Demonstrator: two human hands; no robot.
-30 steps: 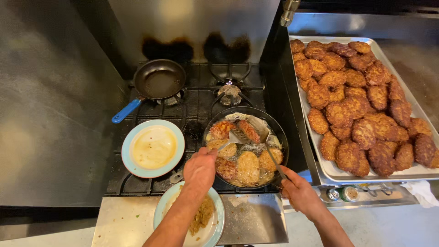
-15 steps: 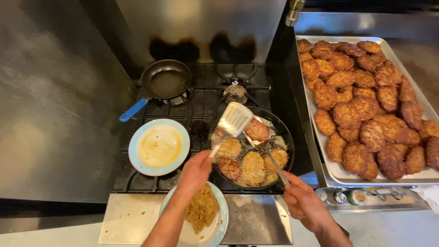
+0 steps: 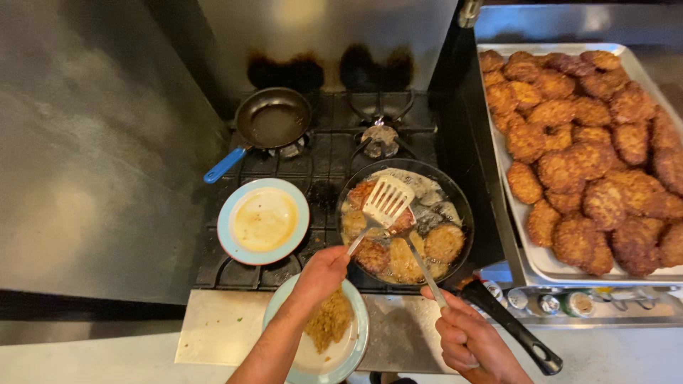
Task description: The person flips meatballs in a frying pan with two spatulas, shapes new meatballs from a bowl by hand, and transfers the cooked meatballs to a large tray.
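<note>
A black frying pan on the front right burner holds several browned patties in oil. My left hand grips a slotted metal spatula whose blade hovers over the pan's middle. My right hand, at the pan's near edge, holds a thin metal utensil that points toward a patty under the spatula. The pan's black handle runs past my right hand. Under my left wrist sits a pale blue plate with raw patty mixture.
A blue-rimmed plate with yellowish liquid rests on the left front burner. A small empty pan with a blue handle sits at the back left. A large metal tray of several fried patties fills the right side. Steel walls flank the stove.
The spatula blade has come down from above the pan's far left rim toward the pan's middle. My right hand's utensil now reaches under it. The view has shifted slightly.
</note>
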